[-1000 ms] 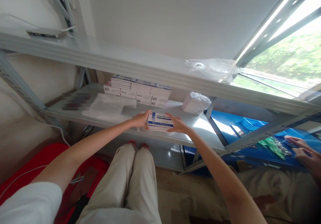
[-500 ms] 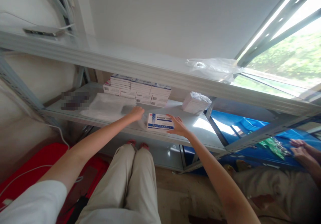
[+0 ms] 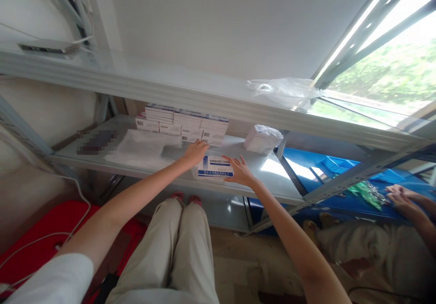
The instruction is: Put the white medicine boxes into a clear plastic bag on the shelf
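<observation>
White-blue box (image 3: 215, 166), print unreadable; right hand (image 3: 240, 171) grip open, touching; left hand (image 3: 196, 151) open.

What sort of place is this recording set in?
Probably a small stockroom: metal shelving, stacked medicine-type cartons at the back, and one box between the left hand and right hand.

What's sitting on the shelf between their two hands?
A white-and-blue box lies between the left hand and right hand, in the head view.
</observation>
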Demonstrator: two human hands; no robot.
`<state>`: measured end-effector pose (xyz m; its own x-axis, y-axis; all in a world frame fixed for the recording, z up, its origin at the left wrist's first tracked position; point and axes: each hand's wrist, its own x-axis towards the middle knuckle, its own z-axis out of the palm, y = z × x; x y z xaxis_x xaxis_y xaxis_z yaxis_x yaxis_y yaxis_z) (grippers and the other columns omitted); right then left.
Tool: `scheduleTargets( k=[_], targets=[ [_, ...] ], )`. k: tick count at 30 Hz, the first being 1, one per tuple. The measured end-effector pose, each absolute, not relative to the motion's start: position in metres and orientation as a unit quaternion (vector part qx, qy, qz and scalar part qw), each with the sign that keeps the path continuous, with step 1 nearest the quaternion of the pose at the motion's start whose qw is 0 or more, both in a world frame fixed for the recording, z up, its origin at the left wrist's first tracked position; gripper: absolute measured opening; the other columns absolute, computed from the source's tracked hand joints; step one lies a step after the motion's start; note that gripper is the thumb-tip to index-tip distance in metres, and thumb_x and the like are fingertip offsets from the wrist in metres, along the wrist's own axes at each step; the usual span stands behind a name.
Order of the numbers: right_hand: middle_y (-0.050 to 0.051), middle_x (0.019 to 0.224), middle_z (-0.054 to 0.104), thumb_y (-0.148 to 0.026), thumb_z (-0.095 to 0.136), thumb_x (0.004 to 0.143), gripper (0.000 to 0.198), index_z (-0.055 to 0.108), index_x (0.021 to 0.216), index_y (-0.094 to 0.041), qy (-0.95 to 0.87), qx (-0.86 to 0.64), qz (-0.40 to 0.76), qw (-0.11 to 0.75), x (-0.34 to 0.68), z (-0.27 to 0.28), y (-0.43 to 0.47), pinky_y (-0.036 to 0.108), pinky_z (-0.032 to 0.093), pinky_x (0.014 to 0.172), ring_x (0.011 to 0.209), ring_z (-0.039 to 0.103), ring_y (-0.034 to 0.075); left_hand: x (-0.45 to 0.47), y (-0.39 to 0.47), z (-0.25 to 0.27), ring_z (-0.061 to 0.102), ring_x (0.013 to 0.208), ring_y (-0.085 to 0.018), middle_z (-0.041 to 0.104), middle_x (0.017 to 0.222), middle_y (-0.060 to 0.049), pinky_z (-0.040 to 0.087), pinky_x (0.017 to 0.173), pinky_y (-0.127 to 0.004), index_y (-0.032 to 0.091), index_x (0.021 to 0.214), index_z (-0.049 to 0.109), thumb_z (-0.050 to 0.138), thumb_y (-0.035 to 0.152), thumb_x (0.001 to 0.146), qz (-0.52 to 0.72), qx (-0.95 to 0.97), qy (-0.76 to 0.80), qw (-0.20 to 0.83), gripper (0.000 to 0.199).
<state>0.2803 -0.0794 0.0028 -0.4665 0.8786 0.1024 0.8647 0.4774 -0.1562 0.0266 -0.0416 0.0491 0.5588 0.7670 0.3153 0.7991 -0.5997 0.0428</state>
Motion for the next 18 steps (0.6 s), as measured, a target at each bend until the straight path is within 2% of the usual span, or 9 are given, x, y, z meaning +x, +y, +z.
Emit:
scheduleTargets(
  k=[3,6,9,12,16,18],
  targets=[
    [0.011,0.137,0.046,-0.047,0.070,0.066,0.097,0.019,0.146,-0.026,-0.855,-0.509,0.047,0.086,0.278,0.004,-0.082,0.053,-0.002,0.112,0.127,0.040,0.030,0.042,-0.025,0.051,0.055,0.097,-0.027,0.062,0.097,-0.014,0.042,0.082,-0.037,0.011,0.093,0.063,0.045,0.005,0.083,-0.097,-0.899,-0.427,0.032,0.022],
    [0.012,0.137,0.046,-0.048,0.069,0.066,0.097,0.020,0.146,-0.024,-0.855,-0.509,0.045,0.089,0.277,0.005,-0.086,0.052,-0.001,0.113,0.127,0.040,0.030,0.054,-0.015,0.056,0.055,0.099,-0.026,0.062,0.096,-0.013,0.042,0.083,-0.036,0.011,0.089,0.063,0.046,0.001,0.082,-0.086,-0.909,-0.405,0.038,0.022],
    [0.012,0.136,0.047,-0.050,0.069,0.066,0.098,0.018,0.146,-0.024,-0.851,-0.517,0.043,0.084,0.278,0.004,-0.088,0.052,-0.001,0.113,0.127,0.040,0.029,0.056,-0.019,0.062,0.052,0.106,-0.026,0.061,0.101,-0.013,0.044,0.080,-0.035,0.012,0.095,0.061,0.044,0.002,0.084,-0.113,-0.913,-0.381,0.093,0.023],
    [0.012,0.142,0.042,-0.052,0.068,0.066,0.101,0.014,0.147,-0.027,-0.850,-0.519,0.048,0.077,0.279,0.004,-0.088,0.053,-0.002,0.112,0.129,0.038,0.029,0.042,-0.034,0.061,0.052,0.105,-0.024,0.060,0.104,-0.012,0.046,0.079,-0.032,0.014,0.100,0.059,0.041,0.007,0.089,-0.190,-0.895,-0.365,0.172,0.022],
    [0.012,0.143,0.040,-0.057,0.068,0.065,0.113,-0.001,0.149,-0.027,-0.849,-0.521,0.060,0.062,0.280,0.005,-0.086,0.056,-0.007,0.110,0.130,0.037,0.031,0.013,-0.062,0.046,0.054,0.104,-0.021,0.062,0.106,-0.008,0.044,0.086,-0.030,0.017,0.111,0.056,0.042,0.011,0.091,-0.233,-0.898,-0.293,0.228,0.025],
    [0.014,0.142,0.041,-0.059,0.067,0.064,0.119,-0.009,0.148,-0.024,-0.845,-0.527,0.073,0.055,0.280,0.004,-0.086,0.056,-0.005,0.110,0.131,0.036,0.031,0.003,-0.073,0.037,0.053,0.106,-0.021,0.061,0.112,-0.009,0.041,0.091,-0.032,0.017,0.114,0.055,0.043,0.014,0.092,-0.244,-0.900,-0.267,0.243,0.025]
  ],
)
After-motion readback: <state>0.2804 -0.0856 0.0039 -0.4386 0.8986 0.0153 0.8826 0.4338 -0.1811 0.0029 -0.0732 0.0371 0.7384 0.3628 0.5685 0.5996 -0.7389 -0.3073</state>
